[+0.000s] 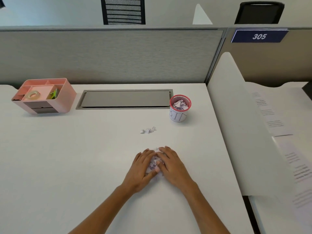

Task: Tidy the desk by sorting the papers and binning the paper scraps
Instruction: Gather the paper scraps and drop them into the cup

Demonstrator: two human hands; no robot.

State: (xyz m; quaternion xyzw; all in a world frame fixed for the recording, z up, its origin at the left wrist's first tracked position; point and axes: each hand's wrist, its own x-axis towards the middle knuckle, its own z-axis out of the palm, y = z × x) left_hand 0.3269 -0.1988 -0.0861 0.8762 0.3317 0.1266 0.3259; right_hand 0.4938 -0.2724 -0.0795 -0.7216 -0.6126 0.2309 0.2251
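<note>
Your broad white table (67,157) carried little loose paper by this point, and I saw no sheets on it; printed pages lay on the neighbouring surface (278,119) to your right, though whether those were your sorted papers I could not tell. The pink plastic desk organiser (55,98) sat at the far left. The small red-rimmed mesh cup labelled as a bin (180,108) already stood heaped with crumpled scraps, so most of the binning looked done. Your left hand (141,168) and right hand (170,163) cupped together over a pile of torn white paper scraps (154,163), fingers curled round it in a gathering grip. A few tiny stray scraps (148,130) lay between that pile and the bin.
</note>
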